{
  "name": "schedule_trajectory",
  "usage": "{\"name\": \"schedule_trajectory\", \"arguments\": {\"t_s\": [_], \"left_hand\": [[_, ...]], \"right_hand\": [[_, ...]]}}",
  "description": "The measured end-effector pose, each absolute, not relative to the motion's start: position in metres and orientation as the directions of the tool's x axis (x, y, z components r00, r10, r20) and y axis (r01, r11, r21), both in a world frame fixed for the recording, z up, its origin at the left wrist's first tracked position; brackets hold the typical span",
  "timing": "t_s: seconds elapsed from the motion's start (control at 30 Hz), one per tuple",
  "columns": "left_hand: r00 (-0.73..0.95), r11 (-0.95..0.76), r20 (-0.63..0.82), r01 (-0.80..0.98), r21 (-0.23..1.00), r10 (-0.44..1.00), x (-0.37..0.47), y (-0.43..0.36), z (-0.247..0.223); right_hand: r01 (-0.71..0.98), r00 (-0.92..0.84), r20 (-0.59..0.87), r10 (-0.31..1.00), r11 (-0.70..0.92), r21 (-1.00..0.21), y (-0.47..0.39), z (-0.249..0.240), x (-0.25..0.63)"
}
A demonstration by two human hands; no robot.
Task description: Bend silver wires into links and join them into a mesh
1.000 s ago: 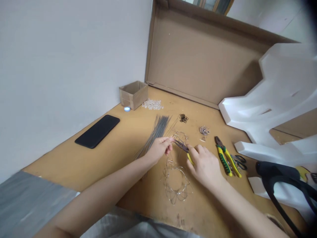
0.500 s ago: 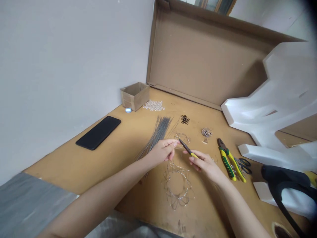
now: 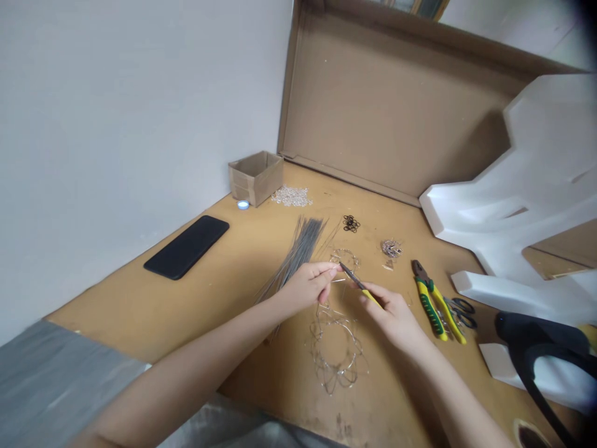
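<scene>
My left hand (image 3: 308, 284) is closed in a pinch, with a short piece of thin wire (image 3: 338, 280) at its fingertips. In my right hand (image 3: 390, 312) is a pair of needle-nose pliers (image 3: 353, 277) with yellow handles, fingers wrapped round them. Their dark tip meets the left fingertips, where the exact contact is too small to make out. Just below the hands lies a flower-shaped wire frame (image 3: 336, 367) with a round centre. Behind the fingertips is a smaller wire ring (image 3: 346, 254). A bundle of straight grey wires (image 3: 303, 244) lies beyond my left hand.
Combination pliers (image 3: 431, 305) and scissors (image 3: 462, 311) lie at the right, near white foam (image 3: 471, 211). Farther back are black rings (image 3: 351, 224), a small wire coil (image 3: 390, 249), clear beads (image 3: 293, 196) and a cardboard box (image 3: 255, 180). A black phone (image 3: 186, 247) is at left.
The pliers' handles and my right hand have shifted slightly right and down. My left hand keeps its pinch, and the view has moved a little.
</scene>
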State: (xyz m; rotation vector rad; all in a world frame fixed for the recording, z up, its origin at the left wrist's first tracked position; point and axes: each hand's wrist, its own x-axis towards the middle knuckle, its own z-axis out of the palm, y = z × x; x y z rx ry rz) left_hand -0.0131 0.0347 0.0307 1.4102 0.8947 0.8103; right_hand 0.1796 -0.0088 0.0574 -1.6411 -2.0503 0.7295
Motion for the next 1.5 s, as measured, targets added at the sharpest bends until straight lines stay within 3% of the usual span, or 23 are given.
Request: {"name": "schedule_trajectory", "arguments": {"t_s": [0.07, 0.17, 0.27, 0.33, 0.47, 0.7, 0.8, 0.9, 0.93, 1.0, 1.07, 1.13, 1.23, 1.5], "left_hand": [[0.447, -0.008, -0.022, 0.065, 0.998, 0.895, -0.013, 0.033, 0.032], [0.441, 0.005, -0.024, 0.043, 0.999, 0.897, -0.013, 0.031, 0.036], [0.441, 0.078, -0.069, -0.002, 0.997, 0.895, -0.012, 0.030, 0.038], [0.434, 0.140, -0.113, -0.029, 0.990, 0.894, -0.012, 0.030, 0.037], [0.430, 0.220, -0.168, -0.072, 0.973, 0.887, -0.011, 0.032, 0.031], [0.450, 0.223, -0.165, -0.079, 0.972, 0.877, -0.011, 0.033, 0.030], [0.436, 0.148, -0.114, -0.045, 0.988, 0.893, -0.012, 0.035, 0.030], [0.392, 0.053, -0.038, -0.026, 0.998, 0.919, -0.012, 0.035, 0.030], [0.392, 0.025, -0.011, -0.031, 0.999, 0.920, -0.012, 0.035, 0.031], [0.437, -0.014, 0.035, -0.051, 0.999, 0.899, -0.013, 0.034, 0.032], [0.501, -0.029, 0.055, -0.061, 0.998, 0.864, -0.013, 0.032, 0.035], [0.540, -0.033, 0.056, -0.051, 0.998, 0.840, -0.013, 0.030, 0.037], [0.554, -0.065, 0.061, -0.013, 0.998, 0.830, -0.014, 0.029, 0.039], [0.553, -0.139, 0.064, 0.094, 0.986, 0.830, -0.014, 0.026, 0.037]], "right_hand": [[0.868, -0.203, 0.054, 0.978, 0.205, -0.453, -0.011, 0.059, 0.179], [0.969, -0.217, 0.147, 0.965, 0.231, -0.085, -0.014, 0.061, 0.177], [0.936, -0.308, 0.209, 0.928, 0.255, 0.244, -0.015, 0.063, 0.174], [0.872, -0.388, 0.205, 0.899, 0.286, 0.398, -0.016, 0.067, 0.173], [0.728, -0.522, 0.103, 0.847, 0.380, 0.570, -0.017, 0.080, 0.171], [0.591, -0.626, 0.009, 0.780, 0.467, 0.658, -0.019, 0.101, 0.168], [0.676, -0.571, 0.072, 0.818, 0.419, 0.607, -0.020, 0.104, 0.171], [0.840, -0.444, 0.170, 0.880, 0.343, 0.419, -0.021, 0.099, 0.182], [0.900, -0.379, 0.190, 0.906, 0.313, 0.303, -0.021, 0.097, 0.186], [0.962, -0.260, 0.122, 0.958, 0.269, -0.057, -0.021, 0.092, 0.193], [0.878, -0.237, -0.029, 0.971, 0.201, -0.435, -0.020, 0.090, 0.198], [0.751, -0.254, -0.154, 0.955, 0.095, -0.654, -0.020, 0.090, 0.200], [0.661, -0.246, -0.250, 0.936, -0.027, -0.750, -0.019, 0.093, 0.197], [0.585, -0.254, -0.326, 0.910, -0.124, -0.801, -0.018, 0.092, 0.188]]}}
